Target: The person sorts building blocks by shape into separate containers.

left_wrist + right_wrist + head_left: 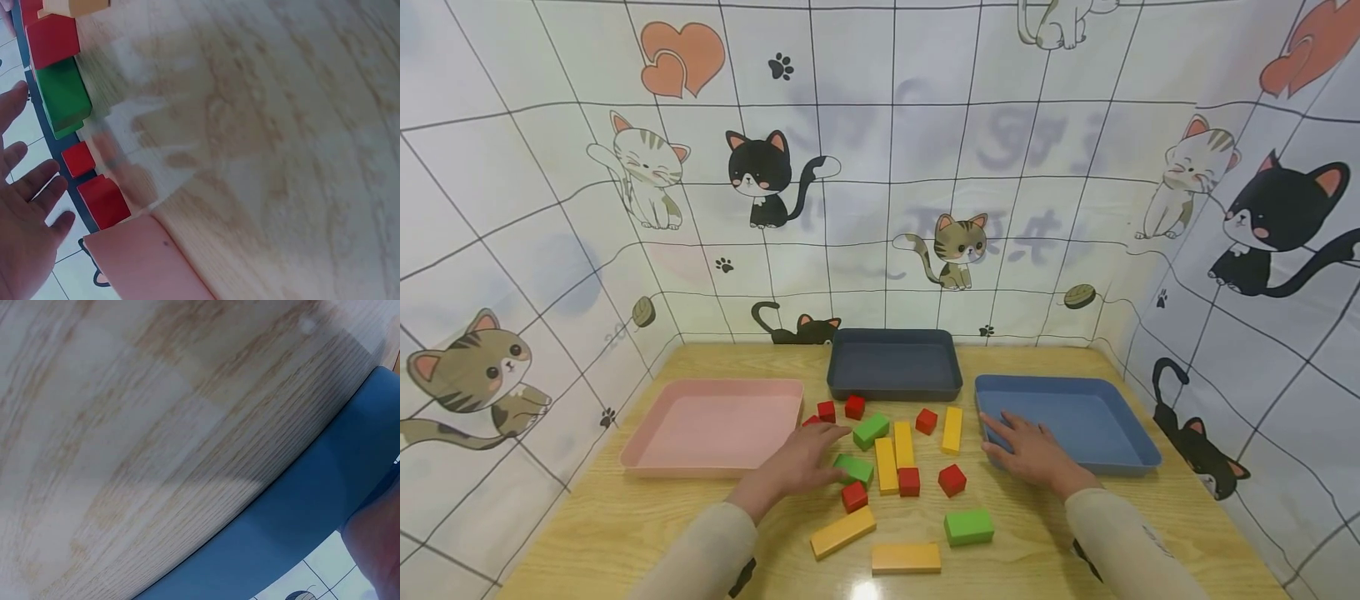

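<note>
My left hand (797,461) hovers over the table right of the pink tray (658,454), fingers spread. Its fingertips come close to a green block (856,469), and a red cube (854,497) sits just in front. In the left wrist view the hand (28,231) holds nothing; beside it are red cubes (103,203) and a green block (62,94). My right hand (1030,452), fingers extended, is over the left front part of the blue tray (1112,417). The right wrist view shows that tray's outer wall (294,506) and part of the blurred hand (378,544).
A dark tray (895,392) stands at the back middle. Between the hands lie several yellow blocks (952,430) and more red cubes (952,480). Nearer the front are a green block (968,527) and orange-yellow blocks (906,558). A cat-patterned cloth (865,167) encloses the table.
</note>
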Demonstrator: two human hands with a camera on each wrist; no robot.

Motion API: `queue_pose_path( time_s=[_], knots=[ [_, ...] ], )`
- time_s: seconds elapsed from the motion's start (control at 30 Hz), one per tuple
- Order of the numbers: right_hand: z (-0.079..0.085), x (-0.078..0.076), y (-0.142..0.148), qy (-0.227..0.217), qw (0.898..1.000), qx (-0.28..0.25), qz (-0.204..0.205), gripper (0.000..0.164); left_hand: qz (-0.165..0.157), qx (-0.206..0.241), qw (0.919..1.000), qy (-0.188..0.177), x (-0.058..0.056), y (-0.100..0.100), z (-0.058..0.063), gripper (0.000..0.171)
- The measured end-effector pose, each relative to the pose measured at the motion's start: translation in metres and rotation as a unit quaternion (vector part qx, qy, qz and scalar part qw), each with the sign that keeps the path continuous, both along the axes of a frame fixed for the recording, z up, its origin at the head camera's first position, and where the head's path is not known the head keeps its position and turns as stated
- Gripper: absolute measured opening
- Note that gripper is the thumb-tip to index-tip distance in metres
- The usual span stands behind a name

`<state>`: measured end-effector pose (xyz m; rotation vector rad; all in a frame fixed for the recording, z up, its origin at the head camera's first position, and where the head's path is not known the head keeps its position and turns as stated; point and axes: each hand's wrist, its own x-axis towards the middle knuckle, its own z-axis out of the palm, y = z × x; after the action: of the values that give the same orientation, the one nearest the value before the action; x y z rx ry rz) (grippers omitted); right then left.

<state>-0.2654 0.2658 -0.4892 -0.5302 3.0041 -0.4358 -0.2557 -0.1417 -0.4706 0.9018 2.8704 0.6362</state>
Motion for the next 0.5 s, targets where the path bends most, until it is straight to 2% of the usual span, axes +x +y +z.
queue_pose_path(
  time_s=[0.2, 0.5],
  knots=[
    [0.0005, 0.0001, 0.0005, -0.001, 1.000, 0.000, 0.000, 0.065, 0.013, 0.057, 0.9960, -0.068, -0.0018, -0.0007, -0.0023, 0.071],
    [0.0010, 0.0008, -0.0004, -0.006, 1.000, 0.000, 0.000, 0.067, 0.008, 0.111, 0.9875, -0.112, -0.0003, -0.0015, -0.0060, 0.067]
  ],
)
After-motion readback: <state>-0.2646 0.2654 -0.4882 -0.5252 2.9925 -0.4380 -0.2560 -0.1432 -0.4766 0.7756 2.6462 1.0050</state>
